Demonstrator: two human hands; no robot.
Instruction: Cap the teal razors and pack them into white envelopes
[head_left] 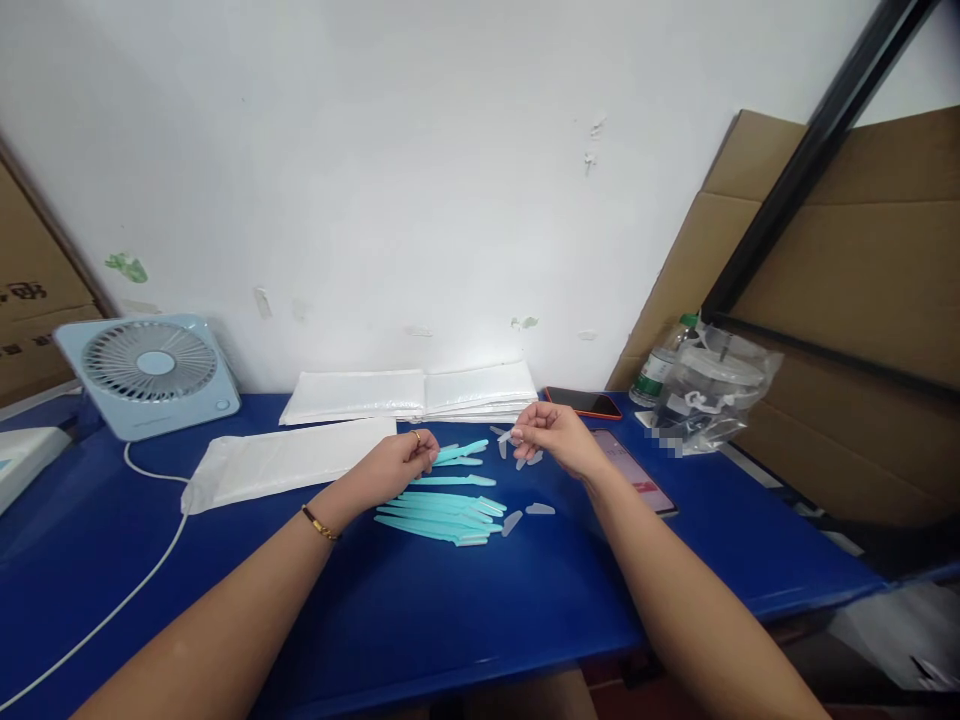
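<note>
Presently the left hand (421,453) is closed on one turquoise razor (466,451), gripping its handle so that the blade end points toward the right hand (546,437). That hand's thumb and fingers are pinched together on a small clear cap (505,437), just off the razor's tip. A second razor shows right below the held one; whether the left fingers also touch it, I cannot tell. Nearer the person, a row of razors (450,515) lies loosely fanned, blade ends to the right, on a glossy blue table (570,600). Loose caps (540,509) are scattered just right of the row. Left of and behind it is a white padded envelope (285,465), and well behind it a stack of white envelopes (480,390) sits near a scuffed white wall (450,180). Right of the row lies one phone (645,480), with an orange-edged phone (583,402) farther back; beyond them are a bottle (654,372), a clear plastic bag (720,400) and tall cardboard (877,250). Far left of the row, a pale blue fan (154,365) leans back. Both forearms reach in from the near edge, converging behind the row, with the left wrist bent slightly inward, wearing a bracelet (321,523).
</note>
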